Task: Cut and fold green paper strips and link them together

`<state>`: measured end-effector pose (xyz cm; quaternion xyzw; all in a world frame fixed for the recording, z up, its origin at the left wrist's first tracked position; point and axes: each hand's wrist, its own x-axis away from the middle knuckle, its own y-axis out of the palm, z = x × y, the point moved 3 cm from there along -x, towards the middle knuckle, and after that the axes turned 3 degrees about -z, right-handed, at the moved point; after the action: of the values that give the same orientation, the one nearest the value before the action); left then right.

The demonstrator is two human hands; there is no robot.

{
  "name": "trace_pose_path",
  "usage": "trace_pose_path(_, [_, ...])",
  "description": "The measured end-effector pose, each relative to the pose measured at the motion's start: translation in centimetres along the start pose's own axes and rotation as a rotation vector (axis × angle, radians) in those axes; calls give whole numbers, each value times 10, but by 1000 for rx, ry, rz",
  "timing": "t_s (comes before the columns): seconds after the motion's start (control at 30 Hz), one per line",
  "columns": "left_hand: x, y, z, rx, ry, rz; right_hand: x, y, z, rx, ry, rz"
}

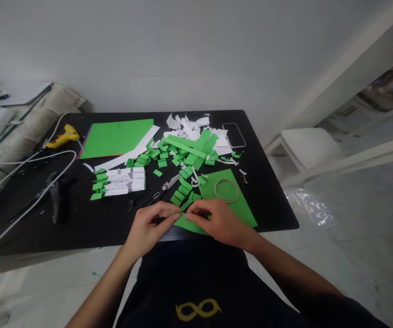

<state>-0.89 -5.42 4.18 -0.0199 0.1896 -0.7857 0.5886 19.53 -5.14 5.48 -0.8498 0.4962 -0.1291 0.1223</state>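
Observation:
At the table's front edge my left hand (150, 226) is closed, thumb and forefinger pinched at a small green paper piece (182, 213). My right hand (218, 222) pinches close beside it at the same piece, mostly hidden by the fingertips. Beneath the right hand lies a green paper sheet (246, 213), with a roll of tape (216, 190) flat on it. Just beyond the hands are several folded green paper pieces (179, 196) and scissors (165, 187) with their blades pointing away to the right.
Folded white paper pieces (137, 178) stand in rows at left, green ones beside them. A heap of white scraps (191, 127) and green strips (186, 146) lies behind. A yellow glue gun (67, 135), white cable (67, 175), dark tool (54, 198), green sheets (117, 136) and phone (234, 135) share the black table (274, 200).

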Motion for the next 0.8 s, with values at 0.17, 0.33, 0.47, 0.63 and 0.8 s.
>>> trace_pose_path(0.17, [0, 2, -1, 68, -39, 23, 0, 0, 1, -14, 1, -3])
trace_pose_path(0.33, [1, 3, -4, 124, -77, 74, 0, 0, 1, -24, -10, 23])
trace_pose_path(0.47, [1, 5, -5, 200, -102, 112, 0, 0, 0, -38, -25, 38])
trace_pose_path(0.63, [2, 8, -5, 246, -126, 146, 0, -1, -2, -32, -48, 66])
trace_pose_path(0.8, [2, 9, -8, 261, -141, 152, 0, 0, 0, -27, -52, 81])
